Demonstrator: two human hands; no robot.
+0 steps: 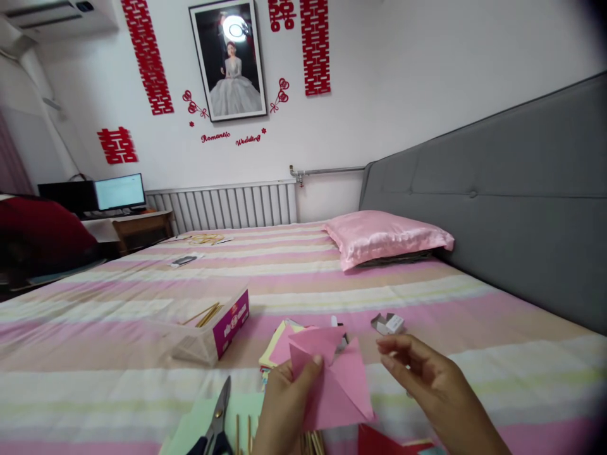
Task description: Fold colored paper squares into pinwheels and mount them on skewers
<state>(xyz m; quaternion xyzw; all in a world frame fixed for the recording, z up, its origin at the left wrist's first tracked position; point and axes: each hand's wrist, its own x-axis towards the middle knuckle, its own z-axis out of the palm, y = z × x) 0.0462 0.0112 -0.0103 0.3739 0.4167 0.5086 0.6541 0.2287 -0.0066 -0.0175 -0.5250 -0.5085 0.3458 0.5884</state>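
Big bed (pixel 142 379) with a striped pink sheet takes up most of the shot, grey headboard (pixel 497 189) along the right, white wall behind with red paper cutouts (pixel 147 57) and a framed portrait (pixel 228 60). Radiator (pixel 222 205) under that, a desk with a lit monitor (pixel 119 191) off to the left. Pink satin pillow (pixel 386 237) sits by the headboard.

Closer in there's a clear box (pixel 208 332) with thin sticks in it, left of the hands, and scissors (pixel 215 423) lying on a pale green sheet near the bottom edge. A stack of coloured paper (pixel 275 344) is just behind the pink paper (pixel 339 385).

That folded pink paper is low centre, pinched in the left hand (pixel 284 407) with the thumb on top. Right hand (pixel 427 379) is just to the right of it, fingers loosely curled, not touching the paper and holding nothing. A small grey folded bit (pixel 387 323) lies on the sheet just beyond the right hand.
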